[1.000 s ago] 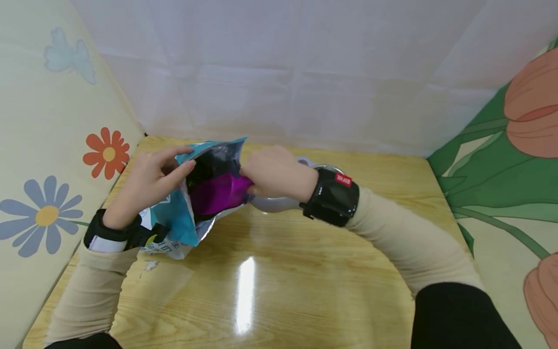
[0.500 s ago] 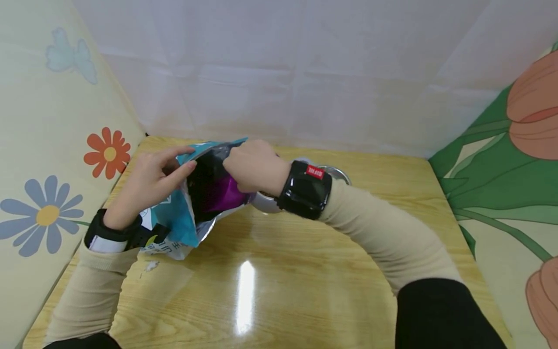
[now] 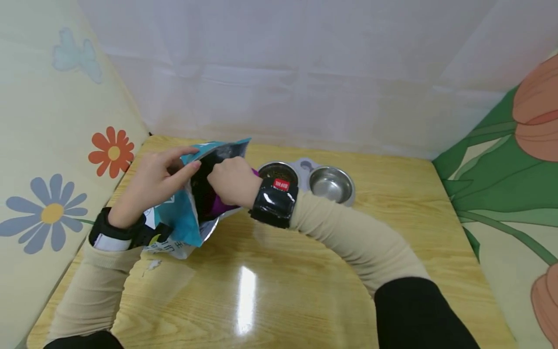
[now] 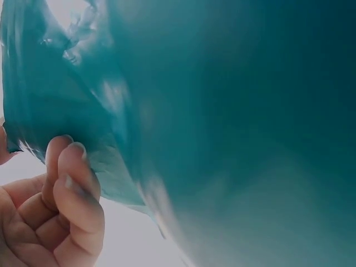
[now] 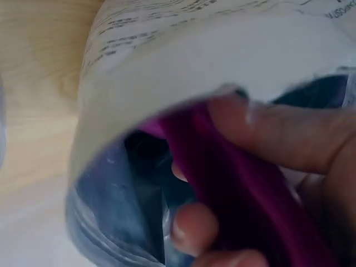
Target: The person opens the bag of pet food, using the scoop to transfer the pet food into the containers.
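Head view: over the last second the right hand (image 3: 234,182) has shifted from the near edge of the bag (image 3: 174,218) to a position over and partly within its open mouth; the purple scoop (image 3: 221,207), broadly exposed a second ago, is now largely concealed behind that hand. The same shift uncovers the twin-bowl stand (image 3: 303,178) on the surface (image 3: 305,281): the bowl nearer the bag (image 3: 279,164) contains dark, granular matter, while the other bowl (image 3: 330,184) shows bare metal where visible. The left hand (image 3: 152,186) has kept its place, thumb and forefinger pinching the edge of the bag's mouth. Left wrist view: the teal wall of the bag fills most of the field; the fingers (image 4: 80,203) are curled and close together at its lower edge. Right wrist view: thumb and fingers grip the scoop from opposite sides at the bag's opening; its far end is hidden, so whether it carries anything cannot be told. By judgement, the change places the work in hand inside the bag, away from the bowls, with the left hand apparently steadying the mouth open.
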Demonstrator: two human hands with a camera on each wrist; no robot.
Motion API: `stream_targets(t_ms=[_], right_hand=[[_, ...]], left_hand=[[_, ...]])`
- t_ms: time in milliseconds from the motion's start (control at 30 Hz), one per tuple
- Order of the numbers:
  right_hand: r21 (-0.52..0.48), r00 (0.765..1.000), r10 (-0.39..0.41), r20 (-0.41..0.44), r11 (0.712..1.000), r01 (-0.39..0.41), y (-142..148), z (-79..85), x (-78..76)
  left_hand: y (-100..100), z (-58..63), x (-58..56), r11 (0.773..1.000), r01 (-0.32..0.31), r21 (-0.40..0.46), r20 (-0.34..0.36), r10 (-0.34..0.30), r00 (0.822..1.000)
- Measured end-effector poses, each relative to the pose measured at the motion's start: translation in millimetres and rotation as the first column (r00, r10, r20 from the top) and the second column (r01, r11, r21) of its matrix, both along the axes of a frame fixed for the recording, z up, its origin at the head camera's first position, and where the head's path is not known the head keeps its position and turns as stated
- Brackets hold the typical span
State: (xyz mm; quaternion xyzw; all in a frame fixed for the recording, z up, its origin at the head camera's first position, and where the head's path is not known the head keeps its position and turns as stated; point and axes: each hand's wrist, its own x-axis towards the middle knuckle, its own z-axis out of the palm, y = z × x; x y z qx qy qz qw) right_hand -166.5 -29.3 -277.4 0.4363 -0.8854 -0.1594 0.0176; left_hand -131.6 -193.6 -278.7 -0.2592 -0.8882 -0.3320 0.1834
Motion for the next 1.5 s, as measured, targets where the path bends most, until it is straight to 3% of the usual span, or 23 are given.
stream_targets(t_ms=[400, 933, 1267, 1500], right_hand=[[-0.136, 0.997, -0.028, 0.071, 0.990, 0.038, -2.1, -26.1, -7.7], [-0.202, 0.995, -0.033, 0.097, 0.978, 0.052, 0.6, -37.1, -9.2], [-0.329, 0.995, -0.020, 0.094, 0.943, 0.050, -8.1, -33.2, -11.1], [-0.394, 0.982, -0.045, 0.185, 0.912, 0.116, -4.4, -39.3, -14.8]], left_hand=[[-1.6, -1.4, -0.2, 1.000, 0.005, 0.016, 0.002, -0.005, 1.000], [-3.3, -1.4, -0.9, 1.000, 0.013, 0.017, 0.012, -0.013, 1.000], [-2.2, -1.0, -1.3, 1.000, 0.002, 0.010, 0.015, -0.002, 1.000], [-3.1, -2.1, -1.0, 1.000, -0.006, -0.006, 0.008, 0.006, 1.000]])
